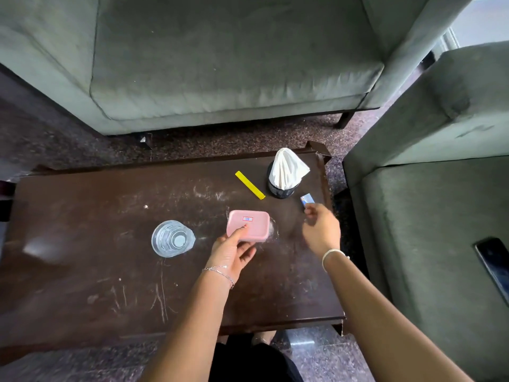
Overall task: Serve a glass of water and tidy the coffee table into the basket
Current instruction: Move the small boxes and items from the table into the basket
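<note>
A clear glass of water stands on the dark wooden coffee table, left of centre. My left hand grips the near edge of a pink rectangular box with a small label on its lid. My right hand pinches a small blue card-like item between its fingertips, just above the table's right side. A yellow strip lies flat farther back. Beside it stands a black mesh cup holding white folded tissues.
A grey-green sofa stands beyond the table. A matching armchair is at the right, with a dark phone lying on its seat. The table's surface is scratched. Speckled floor surrounds it.
</note>
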`<state>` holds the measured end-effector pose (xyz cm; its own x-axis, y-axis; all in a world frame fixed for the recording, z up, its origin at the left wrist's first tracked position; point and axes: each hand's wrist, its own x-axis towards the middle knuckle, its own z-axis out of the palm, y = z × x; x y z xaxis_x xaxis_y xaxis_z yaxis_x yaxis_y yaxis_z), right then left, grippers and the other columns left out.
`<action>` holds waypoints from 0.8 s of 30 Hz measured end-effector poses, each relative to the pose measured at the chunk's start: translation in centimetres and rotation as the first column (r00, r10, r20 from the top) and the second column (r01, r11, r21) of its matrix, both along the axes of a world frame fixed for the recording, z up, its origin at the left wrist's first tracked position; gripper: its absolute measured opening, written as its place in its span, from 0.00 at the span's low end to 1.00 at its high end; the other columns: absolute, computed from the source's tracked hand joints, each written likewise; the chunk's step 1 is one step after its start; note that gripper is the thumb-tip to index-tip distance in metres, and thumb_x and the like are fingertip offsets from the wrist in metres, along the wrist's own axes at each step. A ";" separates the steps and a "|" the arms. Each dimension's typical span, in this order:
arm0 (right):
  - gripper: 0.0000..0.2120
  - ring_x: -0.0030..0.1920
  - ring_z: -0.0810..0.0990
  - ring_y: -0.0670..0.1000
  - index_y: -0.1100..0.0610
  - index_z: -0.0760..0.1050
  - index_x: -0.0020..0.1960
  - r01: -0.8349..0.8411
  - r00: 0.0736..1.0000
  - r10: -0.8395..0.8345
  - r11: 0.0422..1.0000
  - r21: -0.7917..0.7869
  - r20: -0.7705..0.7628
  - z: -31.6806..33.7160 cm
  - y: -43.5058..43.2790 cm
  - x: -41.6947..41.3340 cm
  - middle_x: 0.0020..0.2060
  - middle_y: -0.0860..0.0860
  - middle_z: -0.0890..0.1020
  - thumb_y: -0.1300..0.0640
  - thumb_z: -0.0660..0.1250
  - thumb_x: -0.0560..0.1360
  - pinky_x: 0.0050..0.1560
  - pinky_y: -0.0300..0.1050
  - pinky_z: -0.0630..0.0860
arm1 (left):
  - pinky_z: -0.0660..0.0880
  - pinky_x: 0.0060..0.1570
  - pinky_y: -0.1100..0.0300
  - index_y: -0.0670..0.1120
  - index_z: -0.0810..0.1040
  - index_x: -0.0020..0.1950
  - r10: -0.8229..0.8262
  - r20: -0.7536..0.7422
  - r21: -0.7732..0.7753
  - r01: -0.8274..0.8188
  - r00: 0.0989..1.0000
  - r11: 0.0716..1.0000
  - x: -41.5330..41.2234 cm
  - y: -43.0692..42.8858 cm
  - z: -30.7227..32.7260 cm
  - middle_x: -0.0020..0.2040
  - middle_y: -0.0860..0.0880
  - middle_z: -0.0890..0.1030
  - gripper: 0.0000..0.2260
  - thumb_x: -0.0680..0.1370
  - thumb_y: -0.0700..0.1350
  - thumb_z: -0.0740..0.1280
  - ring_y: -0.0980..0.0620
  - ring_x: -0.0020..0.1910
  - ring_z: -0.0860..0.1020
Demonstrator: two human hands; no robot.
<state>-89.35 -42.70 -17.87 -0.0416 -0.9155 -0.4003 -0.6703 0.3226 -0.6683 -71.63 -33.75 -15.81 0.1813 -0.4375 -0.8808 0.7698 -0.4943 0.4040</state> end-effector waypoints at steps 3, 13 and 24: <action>0.19 0.58 0.77 0.62 0.58 0.76 0.64 -0.038 0.983 0.030 0.998 -0.040 -0.180 -2.2 -2.4 -0.5 0.57 0.59 0.80 0.65 0.65 0.73 0.57 0.50 0.73 | 0.75 0.49 0.56 0.47 0.75 0.58 0.033 0.053 0.016 -0.034 0.998 0.999 1.4 -0.1 -1.6 0.54 0.45 0.81 0.12 0.75 0.41 0.70 0.51 0.47 0.80; 0.14 0.56 0.75 0.66 0.65 0.76 0.58 -0.041 0.935 0.042 0.999 0.008 -0.353 -6.0 -3.6 0.0 0.56 0.63 0.75 0.58 0.67 0.76 0.55 0.55 0.74 | 0.75 0.49 0.54 0.52 0.77 0.50 0.095 0.013 0.022 -0.095 0.995 0.995 3.0 0.7 -4.1 0.53 0.47 0.82 0.05 0.76 0.44 0.69 0.48 0.53 0.79; 0.13 0.58 0.77 0.65 0.65 0.77 0.58 0.069 0.961 -0.038 0.992 0.105 -0.274 -4.4 -3.0 0.8 0.56 0.64 0.79 0.58 0.68 0.76 0.59 0.52 0.72 | 0.76 0.45 0.55 0.51 0.79 0.51 0.101 0.010 -0.010 -0.101 0.995 0.995 3.3 0.6 -1.3 0.50 0.47 0.84 0.06 0.76 0.45 0.70 0.49 0.50 0.80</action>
<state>-88.51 -45.71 -22.25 -0.2102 -0.8586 -0.4676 -0.8008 0.4256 -0.4214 -68.28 -33.11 -17.10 0.2340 -0.4246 -0.8746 0.8115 -0.4102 0.4162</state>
